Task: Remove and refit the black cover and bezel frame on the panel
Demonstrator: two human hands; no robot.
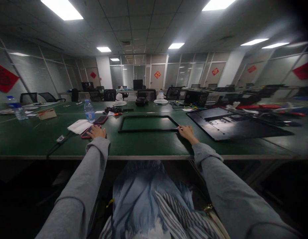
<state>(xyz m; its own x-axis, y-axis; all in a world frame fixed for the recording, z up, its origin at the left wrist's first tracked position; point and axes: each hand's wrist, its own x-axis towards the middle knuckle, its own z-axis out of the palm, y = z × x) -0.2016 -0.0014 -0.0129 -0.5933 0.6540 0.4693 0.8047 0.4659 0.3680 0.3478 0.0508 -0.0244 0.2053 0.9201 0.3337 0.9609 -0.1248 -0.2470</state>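
Note:
A thin black rectangular frame [146, 130] lies flat on the green tabletop in front of me, the table surface showing through its middle. My right hand [186, 132] is at its near right corner, fingers closed on the edge. My left hand [96, 132] rests with fingers spread over a red-edged phone [85, 135], covering part of it. Just behind that hand lies a second dark, red-edged phone [102, 119]. White folded tissue [79, 126] sits to the left of the hand.
A water bottle [89, 112] stands beyond the tissue; another bottle [17, 109] is far left. A large black panel [218, 127] lies to the right. A cable with a white connector [60, 138] reaches the front edge. Two small white fans [119, 99] stand further back.

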